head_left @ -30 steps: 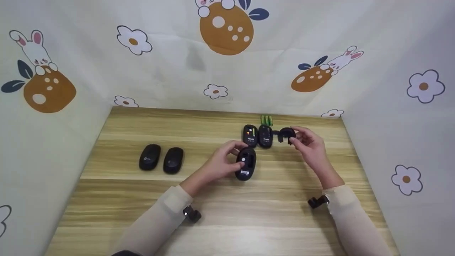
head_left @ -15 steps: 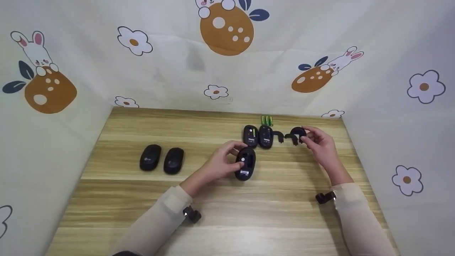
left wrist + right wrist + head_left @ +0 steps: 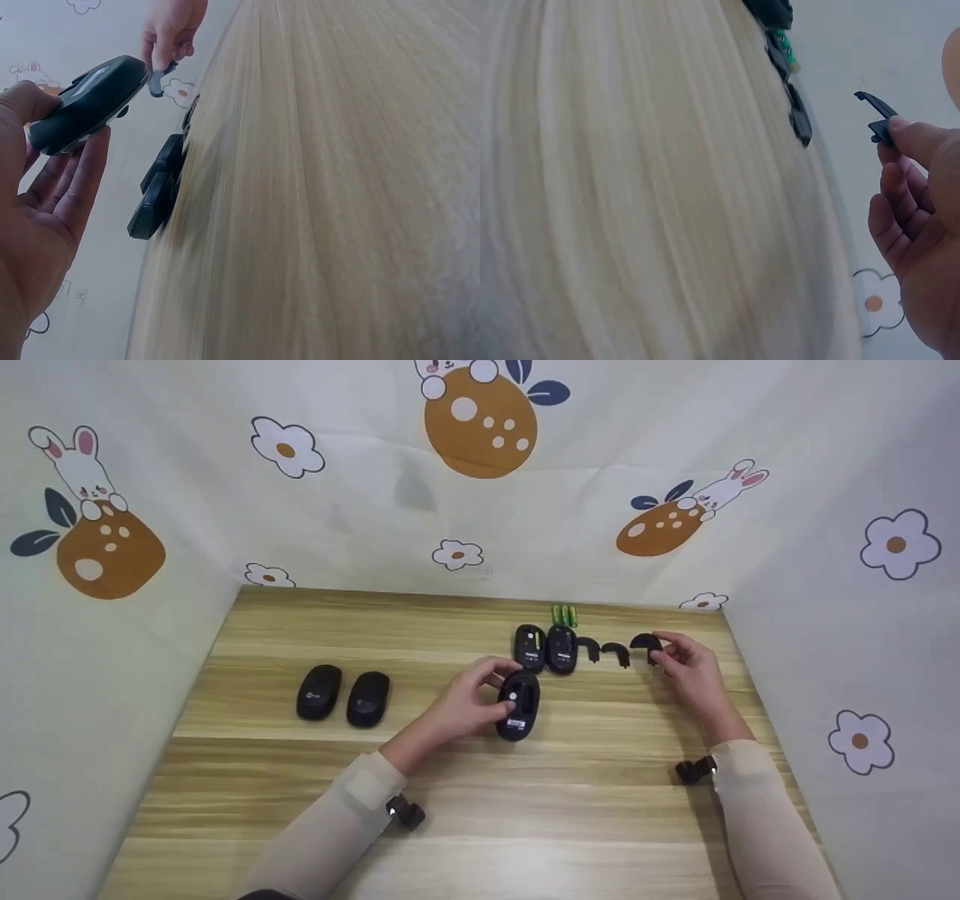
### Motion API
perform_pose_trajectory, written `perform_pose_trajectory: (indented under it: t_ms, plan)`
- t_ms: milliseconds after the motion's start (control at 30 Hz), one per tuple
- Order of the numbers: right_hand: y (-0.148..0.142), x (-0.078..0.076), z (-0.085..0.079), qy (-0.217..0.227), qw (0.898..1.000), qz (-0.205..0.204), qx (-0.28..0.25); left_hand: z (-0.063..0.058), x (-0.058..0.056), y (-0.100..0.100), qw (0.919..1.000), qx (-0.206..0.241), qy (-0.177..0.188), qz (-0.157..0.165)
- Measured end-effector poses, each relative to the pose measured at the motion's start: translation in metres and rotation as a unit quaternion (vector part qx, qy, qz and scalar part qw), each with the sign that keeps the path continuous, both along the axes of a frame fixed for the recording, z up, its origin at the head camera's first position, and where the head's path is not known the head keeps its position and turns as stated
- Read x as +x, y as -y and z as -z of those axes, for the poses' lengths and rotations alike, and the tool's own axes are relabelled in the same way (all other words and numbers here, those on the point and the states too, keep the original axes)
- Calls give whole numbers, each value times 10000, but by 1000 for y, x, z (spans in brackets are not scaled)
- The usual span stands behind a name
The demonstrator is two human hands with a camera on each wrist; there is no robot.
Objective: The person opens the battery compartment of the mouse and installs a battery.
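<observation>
A black computer mouse (image 3: pixel 519 706), underside toward the head camera with its battery bay uncovered, is gripped by my left hand (image 3: pixel 469 705) between thumb and fingers. The left wrist view shows that mouse (image 3: pixel 90 105) held above the table. My right hand (image 3: pixel 694 671) pinches a black curved battery cover (image 3: pixel 646 643) at its right side; in the right wrist view this cover (image 3: pixel 881 120) is raised off the table. Left of it, two similar covers (image 3: pixel 616 653) lie on the wood. Beyond my left hand, two upturned mice (image 3: pixel 561 649) lie side by side, one showing a green battery (image 3: pixel 537 640).
Several green batteries (image 3: pixel 564 616) lie at the back of the wooden table (image 3: pixel 465 825), behind the upturned mice. Two more black mice (image 3: pixel 319 692) rest upright at the left. A patterned cloth wall (image 3: pixel 360 510) surrounds the back and sides.
My right hand has moved right and set one cover down beside the other on the table, keeping hold of another. My left hand and its mouse have stayed in place.
</observation>
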State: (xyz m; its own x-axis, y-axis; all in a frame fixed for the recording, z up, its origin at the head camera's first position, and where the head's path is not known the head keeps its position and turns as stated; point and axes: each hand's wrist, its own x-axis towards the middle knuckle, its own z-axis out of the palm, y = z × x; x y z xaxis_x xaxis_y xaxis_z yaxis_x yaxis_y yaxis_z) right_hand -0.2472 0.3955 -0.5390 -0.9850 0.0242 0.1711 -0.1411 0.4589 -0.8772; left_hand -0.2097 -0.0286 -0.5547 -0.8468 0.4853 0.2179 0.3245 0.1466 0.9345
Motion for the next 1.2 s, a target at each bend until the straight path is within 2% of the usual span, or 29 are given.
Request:
perform_pose_trajectory:
  t_ms: [233, 367, 467, 633, 733, 1200]
  plan:
    - [-26, -17, 37, 256, 9992, 189, 250, -1, 1, 0, 9999, -129, -14, -47]
    - [-33, -23, 49, 339, 9985, 282, 321, -3, 2, 0, 9999, -143, 38, -45]
    - [-34, -26, 51, 320, 9981, 288, 450, -4, 2, -1, 9999, -143, 52, -55]
    - [-35, -30, 52, 257, 9931, 261, 1110, -4, 2, -2, 9999, -57, 104, -27]
    - [-36, -32, 52, 301, 9903, 271, 1327, -5, 3, -2, 9999, -20, 145, -41]
    - [-35, -33, 52, 459, 9911, 175, 1239, -6, 4, -1, 9996, -100, 245, -116]
